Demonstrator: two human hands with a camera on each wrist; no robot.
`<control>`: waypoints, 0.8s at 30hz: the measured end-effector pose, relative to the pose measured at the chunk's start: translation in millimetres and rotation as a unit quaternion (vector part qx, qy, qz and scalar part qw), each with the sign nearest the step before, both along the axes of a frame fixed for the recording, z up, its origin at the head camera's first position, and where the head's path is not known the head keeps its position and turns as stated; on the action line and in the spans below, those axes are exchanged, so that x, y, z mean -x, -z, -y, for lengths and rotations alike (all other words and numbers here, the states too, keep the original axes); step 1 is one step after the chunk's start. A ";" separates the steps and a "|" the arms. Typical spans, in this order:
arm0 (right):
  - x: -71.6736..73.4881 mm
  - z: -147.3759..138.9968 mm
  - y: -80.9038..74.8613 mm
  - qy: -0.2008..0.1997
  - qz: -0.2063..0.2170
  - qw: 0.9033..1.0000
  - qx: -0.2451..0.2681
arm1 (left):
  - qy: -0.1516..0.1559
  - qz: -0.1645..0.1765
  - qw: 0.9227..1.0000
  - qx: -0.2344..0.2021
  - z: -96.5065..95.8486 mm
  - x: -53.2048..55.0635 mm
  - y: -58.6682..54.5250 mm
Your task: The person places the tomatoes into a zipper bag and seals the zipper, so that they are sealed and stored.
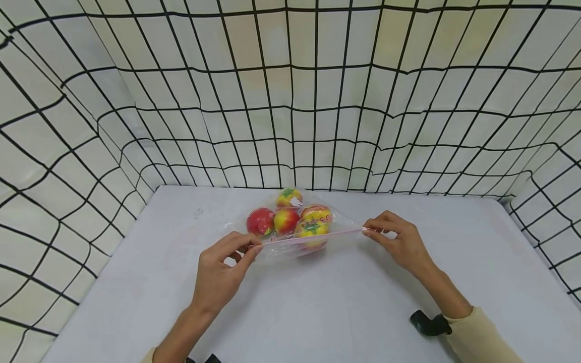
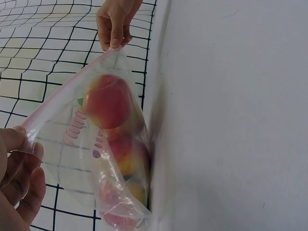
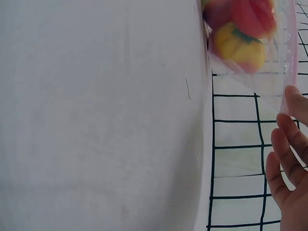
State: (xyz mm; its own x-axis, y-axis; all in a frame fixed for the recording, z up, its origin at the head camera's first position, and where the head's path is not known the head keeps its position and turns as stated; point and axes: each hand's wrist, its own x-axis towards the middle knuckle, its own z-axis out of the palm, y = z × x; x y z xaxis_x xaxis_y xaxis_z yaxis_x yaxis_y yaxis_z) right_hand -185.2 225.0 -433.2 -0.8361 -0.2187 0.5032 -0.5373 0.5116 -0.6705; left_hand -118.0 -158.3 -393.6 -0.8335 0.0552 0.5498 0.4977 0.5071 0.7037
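Note:
A clear zip bag (image 1: 283,247) with a pink seal strip (image 1: 313,236) holds several red and yellow toy fruits, among them a red one (image 1: 260,222) and a yellow one with a green top (image 3: 239,47). My left hand (image 1: 222,267) pinches one end of the strip between thumb and forefinger. At the other end, my right hand (image 1: 399,241) pinches the corner in the same way. Between the two hands the strip is stretched straight, with the fruits behind it. In the left wrist view the bag's side (image 2: 72,159) hangs like a thin film with pink print.
A white table (image 1: 317,312) lies under the bag. Black grid netting (image 1: 290,108) in front of a pale backdrop rises behind the table and along both sides. A black wrist device (image 1: 430,323) sits by the right sleeve (image 1: 481,338).

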 end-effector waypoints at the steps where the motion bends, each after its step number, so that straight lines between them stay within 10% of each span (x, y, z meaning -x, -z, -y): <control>1: 0.4 -0.6 0.2 -0.001 -0.003 1.000 0.002 | 0.001 -0.003 1.000 -0.002 -0.1 0.0 0.1; 24: 11.4 -12.4 1.1 -0.003 0.030 1.000 0.002 | 0.054 0.009 0.998 -0.009 -10.4 -5.5 8.5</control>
